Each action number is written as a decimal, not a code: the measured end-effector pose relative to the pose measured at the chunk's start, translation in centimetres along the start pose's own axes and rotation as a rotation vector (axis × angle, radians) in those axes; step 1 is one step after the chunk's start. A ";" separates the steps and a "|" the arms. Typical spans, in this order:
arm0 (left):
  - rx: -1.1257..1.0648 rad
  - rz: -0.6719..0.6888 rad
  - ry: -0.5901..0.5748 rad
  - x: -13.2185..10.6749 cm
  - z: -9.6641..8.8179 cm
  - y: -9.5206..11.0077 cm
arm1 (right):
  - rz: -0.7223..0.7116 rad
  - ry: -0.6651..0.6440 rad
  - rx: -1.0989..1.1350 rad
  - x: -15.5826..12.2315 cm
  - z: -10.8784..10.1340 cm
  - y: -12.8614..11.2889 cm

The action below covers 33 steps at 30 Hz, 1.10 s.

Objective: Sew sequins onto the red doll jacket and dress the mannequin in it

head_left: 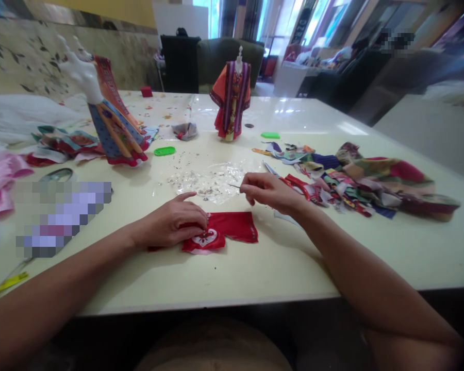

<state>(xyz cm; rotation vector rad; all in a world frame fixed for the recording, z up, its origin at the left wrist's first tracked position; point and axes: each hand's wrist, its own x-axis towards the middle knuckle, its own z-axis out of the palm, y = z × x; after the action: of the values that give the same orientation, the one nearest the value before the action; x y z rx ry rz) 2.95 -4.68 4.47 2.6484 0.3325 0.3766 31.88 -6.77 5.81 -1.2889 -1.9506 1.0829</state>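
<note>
A small cut piece of red cloth (237, 224) with a white heart-shaped patch lies near the table's front edge. My left hand (174, 221) is on its left part, fingers curled down onto the fabric and one finger lifted. To the right and slightly above it, my right hand (265, 190) is closed in a pinch. A thin, dark, needle-like tool (234, 185) sticks out leftward from its fingertips. The tip is over a clear plastic sheet (220, 178) scattered with small shiny beads or sequins.
Red-handled scissors (301, 186) lie beside a heap of fabric scraps (344, 180) on the right. Two doll forms, a bare-topped one (118, 131) and a robed one (232, 103), stand behind. Green cases (164, 151), pink cloth (2, 180) and a yellow-handled tool (11, 282) are also about.
</note>
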 end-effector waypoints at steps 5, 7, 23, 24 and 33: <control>0.033 -0.023 -0.034 0.1 0.2 0.4 | -0.021 -0.329 -0.011 -0.4 0.6 -1.4; 0.044 -0.021 -0.036 0.1 0.2 0.5 | -0.003 -0.371 -0.055 -0.4 0.8 -1.6; 0.028 -0.092 -0.069 -0.5 -2.1 0.2 | -0.070 -0.378 -0.071 -1.0 0.9 -2.2; 0.055 -0.108 -0.076 -0.5 -2.2 0.0 | -0.078 -0.374 -0.115 -1.1 1.0 -2.3; 0.164 -0.135 -0.141 -0.9 -2.0 -1.4 | -0.129 -0.524 -0.150 -1.2 1.8 -2.8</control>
<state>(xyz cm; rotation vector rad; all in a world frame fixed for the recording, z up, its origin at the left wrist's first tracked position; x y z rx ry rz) 1.28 -2.96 5.40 2.7732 0.5129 0.1235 29.62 -9.00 7.26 -0.9983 -2.5016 1.3256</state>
